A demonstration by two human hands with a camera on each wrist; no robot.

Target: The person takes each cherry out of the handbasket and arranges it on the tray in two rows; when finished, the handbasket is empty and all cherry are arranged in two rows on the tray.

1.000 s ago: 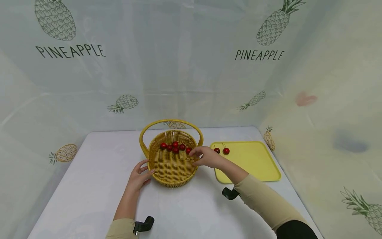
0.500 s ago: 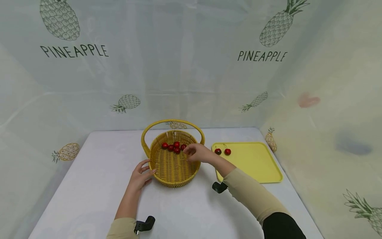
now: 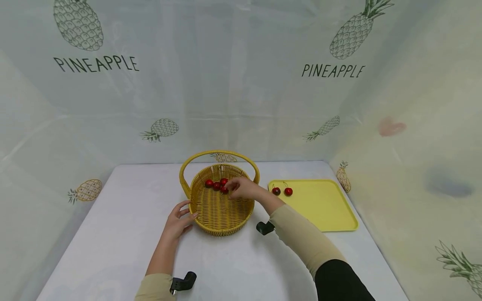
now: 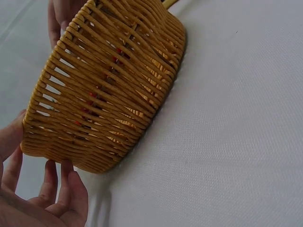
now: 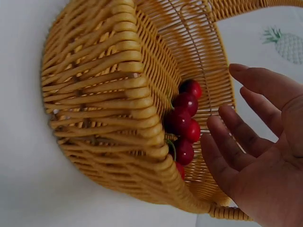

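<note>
A yellow wicker basket (image 3: 220, 215) with a tall arched handle stands on the white table, several red cherries (image 3: 209, 183) gathered toward its back. My left hand (image 3: 177, 221) holds the basket's left side; in the left wrist view the thumb (image 4: 12, 137) lies at the rim and the fingertips are against the woven wall. My right hand (image 3: 244, 188) hovers over the basket's right half, overlapping some of the cherries. From the right wrist view, its loosely bent fingers (image 5: 239, 135) are spread right beside the cherries (image 5: 180, 120), with nothing between them. Green stems show on some cherries.
Right of the basket lies a yellow rectangular tray (image 3: 320, 209), with two stemmed cherries (image 3: 288, 191) at its back left corner. A pineapple-printed curtain (image 3: 241, 92) closes off the back and sides of the table (image 3: 124, 234).
My right hand has moved left from the basket's right rim to over the cherries, covering more of them. The left hand keeps its hold, and the basket stays in place.
</note>
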